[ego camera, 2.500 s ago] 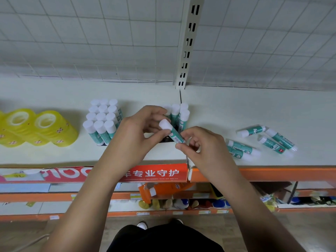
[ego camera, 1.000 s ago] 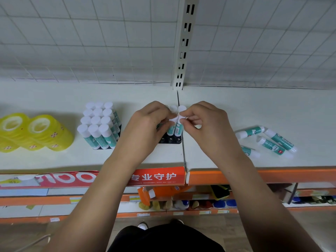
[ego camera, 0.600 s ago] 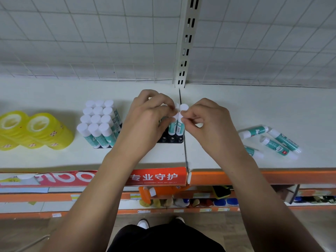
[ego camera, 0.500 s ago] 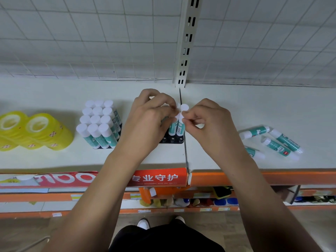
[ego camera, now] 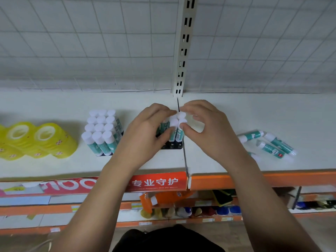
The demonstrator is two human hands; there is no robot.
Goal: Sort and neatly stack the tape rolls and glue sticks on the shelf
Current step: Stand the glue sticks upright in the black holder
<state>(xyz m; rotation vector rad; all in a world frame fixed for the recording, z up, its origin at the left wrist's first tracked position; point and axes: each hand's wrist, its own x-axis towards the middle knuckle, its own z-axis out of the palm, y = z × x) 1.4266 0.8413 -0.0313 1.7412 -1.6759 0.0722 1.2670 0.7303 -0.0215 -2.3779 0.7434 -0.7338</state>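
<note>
A glue stick [ego camera: 180, 124] stands upright in the black tray [ego camera: 172, 146] at the middle of the shelf [ego camera: 245, 113], just left of the seam between its two boards; the right hand [ego camera: 205, 131] pinches it near the cap between thumb and forefinger, while the left hand [ego camera: 145, 137] curls its fingers round the other sticks in the tray, steadying them; the step in hand appears to be seating this stick in a slot at the tray's right edge, and the front row of holes stands bare, so the filling is judged only partly done; the next move likely calls for letting go without tipping the neighbours, then a reach toward the shelf's right end for another loose stick, turned upright before it goes in.

Counted: about three caps show between the hands, the rest hidden; a full block [ego camera: 101, 131] of twelve sticks, three across and four deep, stands left of the tray; four loose glue sticks [ego camera: 272, 144] lie on their sides toward the right end, one half hidden behind the right wrist; of the yellow tape rolls [ego camera: 45, 142] at the left end, two stacks show whole and a third is cut by the frame's edge; how many rolls each stack holds cannot be told.
</note>
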